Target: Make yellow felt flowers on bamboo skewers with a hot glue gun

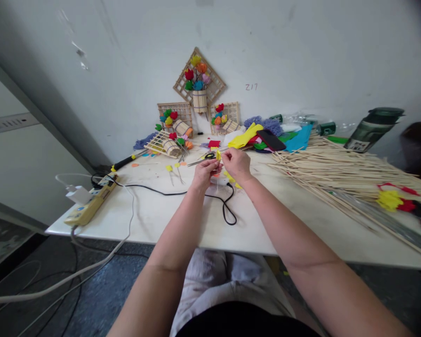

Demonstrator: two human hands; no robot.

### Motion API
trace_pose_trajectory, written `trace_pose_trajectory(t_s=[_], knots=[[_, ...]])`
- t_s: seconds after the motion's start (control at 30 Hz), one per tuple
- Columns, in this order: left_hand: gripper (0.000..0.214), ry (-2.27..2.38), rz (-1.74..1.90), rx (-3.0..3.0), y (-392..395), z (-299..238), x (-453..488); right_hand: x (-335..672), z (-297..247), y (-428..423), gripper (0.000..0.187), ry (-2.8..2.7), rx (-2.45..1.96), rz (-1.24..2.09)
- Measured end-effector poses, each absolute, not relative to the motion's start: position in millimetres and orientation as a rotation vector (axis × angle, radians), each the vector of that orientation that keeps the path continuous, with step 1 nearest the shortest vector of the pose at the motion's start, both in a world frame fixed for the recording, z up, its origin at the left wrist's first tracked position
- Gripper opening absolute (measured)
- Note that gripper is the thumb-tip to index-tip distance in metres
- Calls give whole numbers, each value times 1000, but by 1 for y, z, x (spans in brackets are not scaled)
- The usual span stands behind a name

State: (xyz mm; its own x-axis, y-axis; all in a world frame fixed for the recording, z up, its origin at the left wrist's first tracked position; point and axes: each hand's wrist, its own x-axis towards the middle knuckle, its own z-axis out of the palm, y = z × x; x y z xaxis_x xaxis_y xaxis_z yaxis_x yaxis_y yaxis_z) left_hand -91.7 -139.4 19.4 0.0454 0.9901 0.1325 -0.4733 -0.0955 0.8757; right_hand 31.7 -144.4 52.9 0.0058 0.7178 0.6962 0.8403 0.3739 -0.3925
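Note:
Both hands meet over the white table [273, 224], a little past its middle. My left hand [204, 172] is closed in a pinch on a small yellow felt piece [218, 155]. My right hand [235, 164] is closed too, its fingertips pinching the same yellow piece from the right. Black-handled scissors [204, 158] lie just behind the hands. More yellow scraps [230, 179] lie under my right wrist. A black cable [228, 210] loops on the table below the hands.
A large pile of thin wooden sticks [340, 171] covers the right side. Coloured felt sheets [266, 138] and a dark phone [271, 139] lie behind. Stick-lattice flower crafts [198, 84] lean on the wall. A power strip [91, 206] sits at the left edge; a green bottle [372, 128] stands far right.

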Motion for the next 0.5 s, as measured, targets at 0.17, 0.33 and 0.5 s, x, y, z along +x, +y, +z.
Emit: trace_pose_trajectory(t_s=[0.17,0.33,0.5], knots=[[28,780,1396,953,-144,22,-91,44,61,-143,21,-1784,-1410,-222],[27,808,1377,951,-144,23,-91,50,67,-146,22,-1872,-1429,-369],[27,805,1370,943,-143,22,-91,55,69,-146,24,-1883,-1443,-435]])
